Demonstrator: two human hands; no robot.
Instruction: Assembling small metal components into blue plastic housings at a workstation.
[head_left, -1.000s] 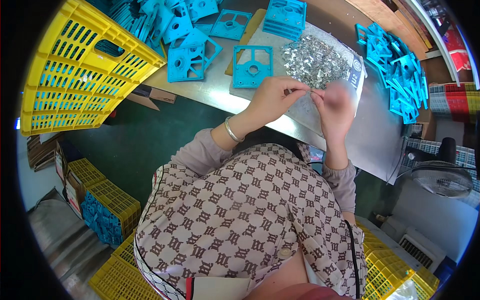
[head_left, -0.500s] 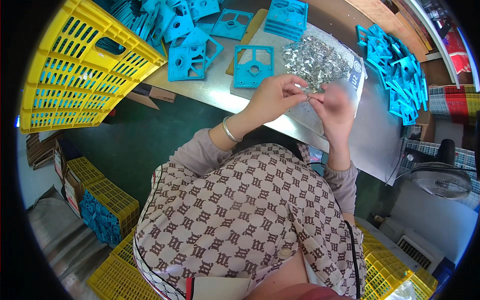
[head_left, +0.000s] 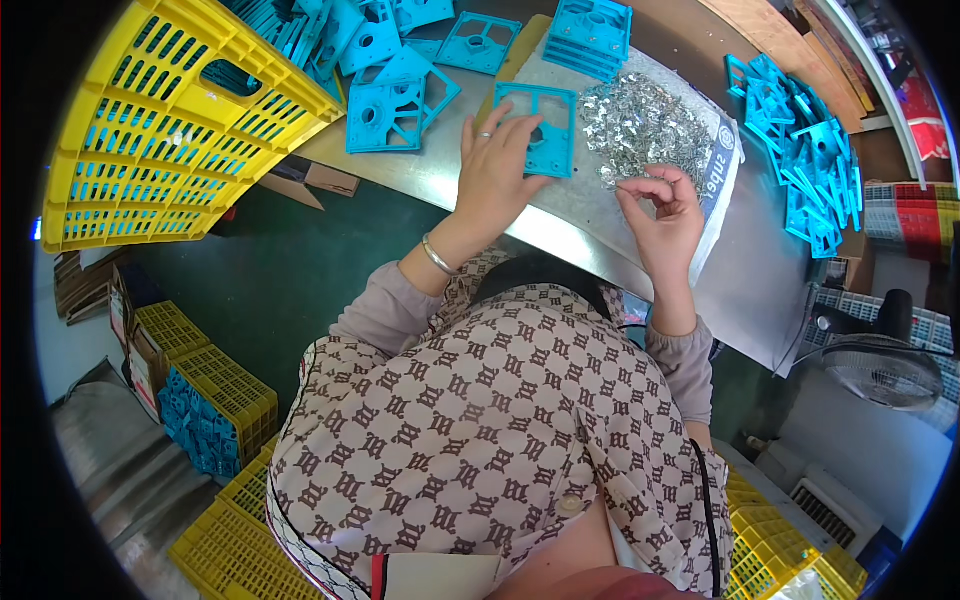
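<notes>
A square blue plastic frame (head_left: 562, 133) with a round hub lies on the pale sack on the metal table. My left hand (head_left: 497, 165), with a ring and a bangle, grips its left side, fingers over the frame and thumb by its near edge. The fingers cover part of the hub. To the right, my right hand (head_left: 667, 215) is closed in a pinch, thumb and index tip together on a tiny metal piece too small to make out fully. Just beyond it lies a heap of small silvery metal clips (head_left: 645, 125).
A stack of blue frames (head_left: 590, 40) stands beyond the heap. More loose frames (head_left: 385, 115) lie left, near a tilted yellow crate (head_left: 180, 130). Blue parts (head_left: 800, 150) are piled at the right. A fan (head_left: 885, 365) stands right; yellow crates (head_left: 225, 395) sit lower left.
My hands, together over the sack before, have parted. The left has moved left onto the blue frame; the right stays by the clips, pinching. The view has shifted slightly.
</notes>
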